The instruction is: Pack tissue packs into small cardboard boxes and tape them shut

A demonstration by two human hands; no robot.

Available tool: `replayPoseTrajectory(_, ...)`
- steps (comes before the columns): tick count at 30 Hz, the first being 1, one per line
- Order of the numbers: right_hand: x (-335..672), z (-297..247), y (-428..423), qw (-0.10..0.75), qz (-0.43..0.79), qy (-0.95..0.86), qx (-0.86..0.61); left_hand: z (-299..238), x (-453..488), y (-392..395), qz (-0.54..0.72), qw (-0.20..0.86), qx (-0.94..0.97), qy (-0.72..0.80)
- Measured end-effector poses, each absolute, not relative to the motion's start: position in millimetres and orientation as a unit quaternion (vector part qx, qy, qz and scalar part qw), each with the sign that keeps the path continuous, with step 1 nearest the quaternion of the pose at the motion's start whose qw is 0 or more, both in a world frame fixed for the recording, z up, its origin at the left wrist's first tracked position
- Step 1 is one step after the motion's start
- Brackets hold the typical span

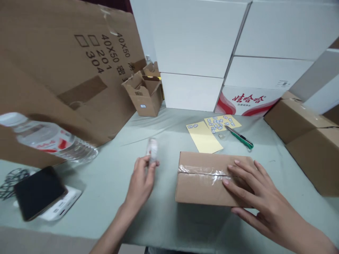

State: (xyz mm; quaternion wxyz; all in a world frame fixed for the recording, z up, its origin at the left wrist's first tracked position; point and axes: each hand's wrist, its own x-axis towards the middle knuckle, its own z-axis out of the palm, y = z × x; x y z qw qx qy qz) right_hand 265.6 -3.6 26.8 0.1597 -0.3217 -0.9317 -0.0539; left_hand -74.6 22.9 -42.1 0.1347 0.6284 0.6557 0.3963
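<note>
My left hand [141,180] pinches a small roll of clear tape [152,150] between thumb and fingers, above the cloth left of the cardboard box; the roll is blurred. In front of me, the closed brown cardboard box [201,188] has shiny clear tape along its middle seam. My right hand [254,190] grips the box's right end, its fingers spread over the top and the thumb at the near edge. Behind the box are yellow sticker sheets [205,137] with small labels, and a green utility knife [239,137].
A water bottle [55,137] leans at the left, above a black phone [39,192] on a white device [62,204]. A large carton [66,70] stands behind them. Small open boxes [145,95] and white cartons [193,91] line the back; brown boxes [315,141] stand right.
</note>
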Motion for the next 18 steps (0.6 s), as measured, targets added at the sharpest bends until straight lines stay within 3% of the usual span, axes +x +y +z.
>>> replayPoseTrajectory(3, 265.7, 29.2, -5.6, 0.16, -0.049, -0.93, -0.328, 6.9, -60.1, 10.4, 0.594, 0.222, 0.572, 0.521)
replayPoseTrajectory(5, 265.4, 30.1, -5.4, 0.16, -0.041, -0.929, -0.33, 34.1, -42.9, 0.8, 0.641, 0.311, 0.574, 0.403)
replayPoseTrajectory(12, 263.8, 32.5, -2.4, 0.167, -0.004, -0.924, -0.343, 49.9, 11.6, -2.3, 0.473, 0.567, 0.618, 0.268)
replayPoseTrajectory(18, 260.4, 38.1, -2.5, 0.178, 0.062, -0.914, -0.359, 38.3, 23.3, 6.7, 0.404, 0.635, 0.592, 0.288)
